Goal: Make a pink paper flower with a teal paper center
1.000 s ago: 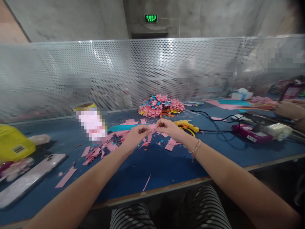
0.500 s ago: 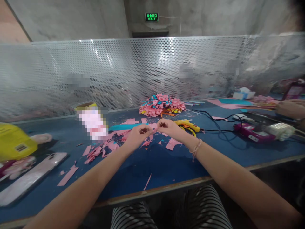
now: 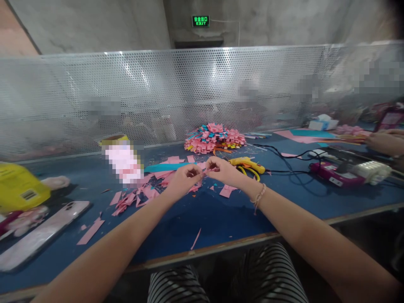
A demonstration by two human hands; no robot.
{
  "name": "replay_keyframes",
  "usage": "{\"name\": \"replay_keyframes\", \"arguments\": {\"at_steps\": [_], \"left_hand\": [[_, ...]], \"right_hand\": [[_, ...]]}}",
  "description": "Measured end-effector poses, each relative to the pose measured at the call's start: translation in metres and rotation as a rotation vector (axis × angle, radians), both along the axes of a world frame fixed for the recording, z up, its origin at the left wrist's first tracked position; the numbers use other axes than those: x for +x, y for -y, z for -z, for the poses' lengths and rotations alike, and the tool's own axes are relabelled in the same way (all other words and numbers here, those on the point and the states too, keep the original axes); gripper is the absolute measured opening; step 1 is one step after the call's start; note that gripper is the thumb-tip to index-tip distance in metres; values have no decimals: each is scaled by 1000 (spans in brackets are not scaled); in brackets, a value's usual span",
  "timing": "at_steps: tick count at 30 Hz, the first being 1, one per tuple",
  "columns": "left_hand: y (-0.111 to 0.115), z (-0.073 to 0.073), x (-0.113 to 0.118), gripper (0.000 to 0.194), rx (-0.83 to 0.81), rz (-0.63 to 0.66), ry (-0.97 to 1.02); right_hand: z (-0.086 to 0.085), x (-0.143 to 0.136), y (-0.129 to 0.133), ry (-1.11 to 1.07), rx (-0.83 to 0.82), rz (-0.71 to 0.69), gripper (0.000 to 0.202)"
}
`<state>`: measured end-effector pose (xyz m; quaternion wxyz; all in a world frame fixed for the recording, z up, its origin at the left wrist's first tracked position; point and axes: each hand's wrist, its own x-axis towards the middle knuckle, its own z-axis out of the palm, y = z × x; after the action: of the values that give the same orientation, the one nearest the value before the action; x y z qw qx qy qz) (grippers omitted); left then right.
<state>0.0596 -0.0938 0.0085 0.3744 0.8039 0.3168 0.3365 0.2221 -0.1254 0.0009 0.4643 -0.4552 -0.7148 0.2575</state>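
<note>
From my remote seat I watch both hands meet just above the middle of the table. My left hand (image 3: 185, 181) has thumb and fingers drawn together on a small pink paper piece (image 3: 206, 171), and my right hand (image 3: 222, 171) pinches it from the other side — the fingers hide most of its shape. Below and to the left of them are loose pink paper scraps (image 3: 126, 203) and a flat teal paper strip (image 3: 164, 167). Just beyond the right hand rests a yellow glue gun (image 3: 248, 163), its black cord running right toward a magenta power strip (image 3: 334, 173). Behind the hands sits a heap of fringed paper flowers (image 3: 211, 136), mostly pink with blue and yellow, near a perforated metal screen (image 3: 195, 84). Far left, a phone (image 3: 44, 233) lies on the blue tabletop (image 3: 227, 223); far right, I see another person's hand (image 3: 385, 143).
</note>
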Motion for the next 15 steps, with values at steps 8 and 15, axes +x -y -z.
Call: {"name": "replay_keyframes", "arguments": {"at_steps": [8, 15], "left_hand": [[-7, 4, 1, 18, -156, -76, 170], [-9, 6, 1, 17, -203, -108, 181]], "right_hand": [[-3, 6, -4, -46, -40, 65, 14], [2, 11, -11, 50, -10, 129, 6]]}}
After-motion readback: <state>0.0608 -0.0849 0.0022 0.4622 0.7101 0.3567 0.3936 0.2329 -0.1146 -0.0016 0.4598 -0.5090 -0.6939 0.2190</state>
